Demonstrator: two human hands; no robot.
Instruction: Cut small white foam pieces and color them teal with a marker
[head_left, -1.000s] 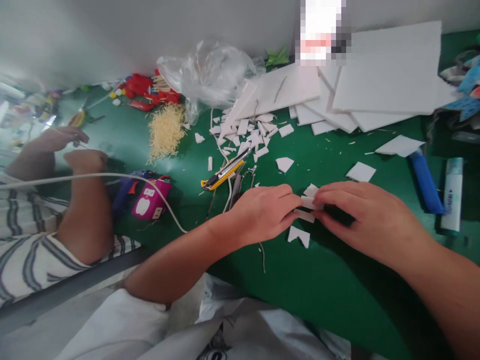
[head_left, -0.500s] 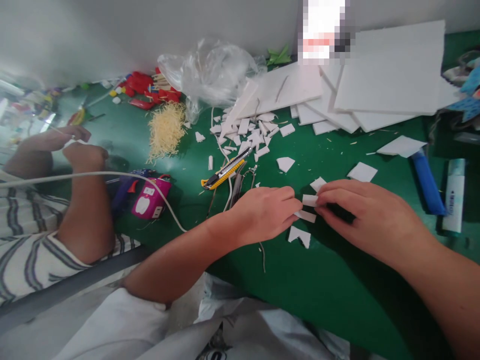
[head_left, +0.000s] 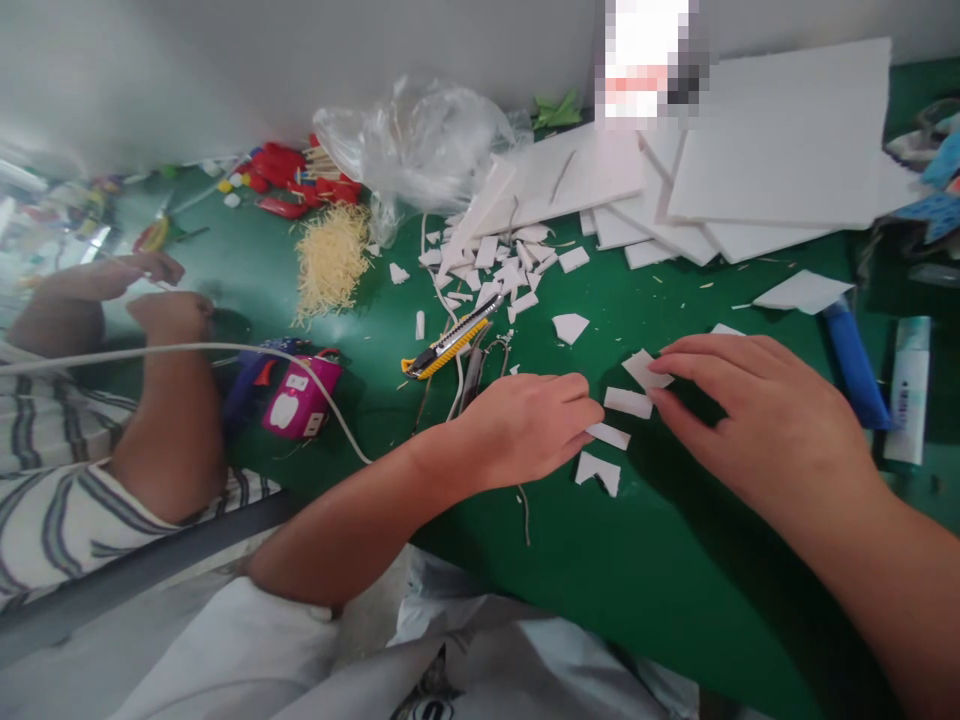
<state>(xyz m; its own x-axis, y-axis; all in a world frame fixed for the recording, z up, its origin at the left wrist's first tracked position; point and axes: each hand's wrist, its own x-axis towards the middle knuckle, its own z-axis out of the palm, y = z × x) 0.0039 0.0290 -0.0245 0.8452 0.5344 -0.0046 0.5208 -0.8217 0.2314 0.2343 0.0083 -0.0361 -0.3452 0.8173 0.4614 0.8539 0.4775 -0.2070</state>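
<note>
On the green mat (head_left: 675,560), my left hand (head_left: 525,425) is curled, its fingertips pinching the end of a small white foam strip (head_left: 609,436). My right hand (head_left: 757,410) is open with fingers stretched, the index tip resting on a white foam piece (head_left: 645,370). Another white piece (head_left: 628,402) lies loose between the two hands. A notched white scrap (head_left: 598,470) lies just below my left fingertips.
A yellow utility knife (head_left: 450,345) lies left of my left hand. Foam scraps (head_left: 495,265) and large foam boards (head_left: 780,140) fill the back. A blue object (head_left: 851,365) and white tube (head_left: 907,390) lie right. A co-worker's hands (head_left: 172,315), a pink object (head_left: 300,397) and a cable (head_left: 225,349) are left.
My right hand has let go of the middle piece and moved up and right, fingers opening onto another piece. My left hand has stayed put.
</note>
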